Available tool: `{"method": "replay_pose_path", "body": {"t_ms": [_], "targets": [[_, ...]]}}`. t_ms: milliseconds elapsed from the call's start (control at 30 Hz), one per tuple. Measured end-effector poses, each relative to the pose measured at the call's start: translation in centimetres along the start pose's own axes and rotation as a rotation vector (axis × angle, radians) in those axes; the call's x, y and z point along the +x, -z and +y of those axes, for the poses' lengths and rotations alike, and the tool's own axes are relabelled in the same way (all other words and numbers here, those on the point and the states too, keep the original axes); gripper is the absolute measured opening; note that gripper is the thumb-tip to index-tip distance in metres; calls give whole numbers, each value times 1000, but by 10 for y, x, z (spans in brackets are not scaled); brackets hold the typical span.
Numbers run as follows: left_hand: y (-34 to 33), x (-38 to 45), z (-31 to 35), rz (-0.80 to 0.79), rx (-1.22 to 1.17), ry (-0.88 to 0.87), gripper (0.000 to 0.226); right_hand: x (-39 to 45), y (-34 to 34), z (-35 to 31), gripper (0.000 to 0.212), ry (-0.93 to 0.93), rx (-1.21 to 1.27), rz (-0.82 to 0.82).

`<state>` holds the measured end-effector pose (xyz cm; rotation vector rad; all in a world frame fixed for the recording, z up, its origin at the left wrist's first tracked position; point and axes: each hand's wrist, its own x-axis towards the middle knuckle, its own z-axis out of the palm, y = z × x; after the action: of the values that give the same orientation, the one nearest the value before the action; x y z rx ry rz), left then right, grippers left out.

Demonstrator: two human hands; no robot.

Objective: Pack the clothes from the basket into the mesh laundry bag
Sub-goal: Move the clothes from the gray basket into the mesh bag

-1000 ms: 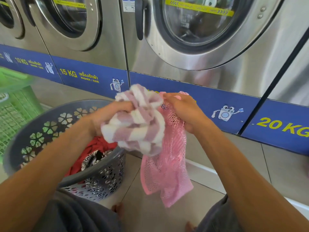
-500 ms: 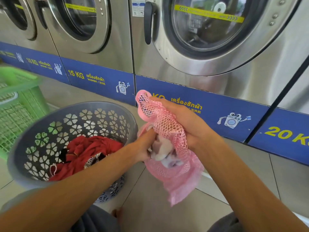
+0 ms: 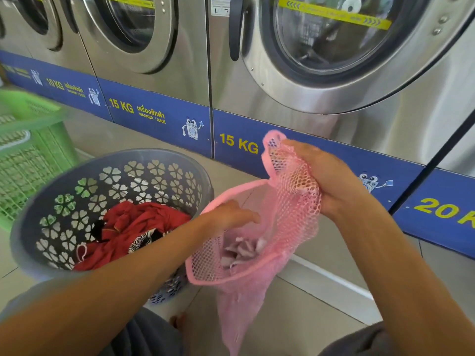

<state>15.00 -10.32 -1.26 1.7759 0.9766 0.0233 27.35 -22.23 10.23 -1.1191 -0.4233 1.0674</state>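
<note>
The right hand [image 3: 323,176] is gripping a bunched handful of the pink mesh laundry bag [image 3: 257,255] at its upper rim, fingers curled round the netting, and is holding that side of the bag up in front of the blue "15 KG" band of the steel washing machine [image 3: 334,98]. The bag is hanging from this grip with its mouth gaping wide toward the camera, its pink edging forming a loop, and its lower end is dangling above the pale tiled floor [image 3: 308,304]. The left hand [image 3: 228,217] is sitting at the near edge of the bag's mouth with its fingers stretched out and loosely together, pinching nothing that can be seen; whether it is touching the rim cannot be told through the blur. Inside the bag, well below the mouth, a crumpled pink-and-white striped cloth [image 3: 243,250] is lying against the mesh. Just to the left of the bag, the round grey plastic basket with flower-shaped cut-outs [image 3: 77,191] is standing on the floor, its right wall touching or nearly touching the netting. In the basket, a heap of red fabric [image 3: 138,227] is lying with a black-and-white patterned piece [image 3: 144,241] showing beneath it. Further left of the bag, beyond the grey basket, a green plastic lattice basket [image 3: 30,155] is standing, blurred. Behind the bag, a row of steel front-loading machines is running along the wall.
</note>
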Motion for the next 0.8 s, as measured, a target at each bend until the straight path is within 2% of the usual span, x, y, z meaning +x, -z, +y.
{"method": "replay_pose_path", "body": {"t_ms": [100, 167, 233, 300, 400, 467, 533, 633, 700, 800], "targets": [[6, 1, 13, -126, 225, -66, 31, 7, 6, 15, 11, -84, -57, -1], [15, -2, 21, -145, 235, -80, 21, 14, 4, 29, 14, -131, -134, 37], [30, -3, 25, -129, 103, -81, 23, 20, -1, 42, 22, -150, -199, 82], [49, -3, 24, 14, 123, -90, 22, 25, -5, 53, 27, -161, -252, 110], [76, -1, 4, 406, 560, -96, 15, 26, -12, 62, 24, -175, -313, 117], [91, 1, -21, 454, 679, -63, 12, 26, -16, 65, 21, -179, -328, 118], [107, 4, -48, 333, 702, 7, 17, 26, -18, 66, 22, -186, -334, 121], [126, 5, -88, 68, 768, 184, 20, 29, -19, 68, 24, -192, -339, 116], [131, 4, -109, -93, 921, 359, 44, 31, -22, 68, 25, -195, -354, 106], [133, 3, -132, -148, 979, 563, 72, 33, -26, 68, 28, -209, -373, 82]]}}
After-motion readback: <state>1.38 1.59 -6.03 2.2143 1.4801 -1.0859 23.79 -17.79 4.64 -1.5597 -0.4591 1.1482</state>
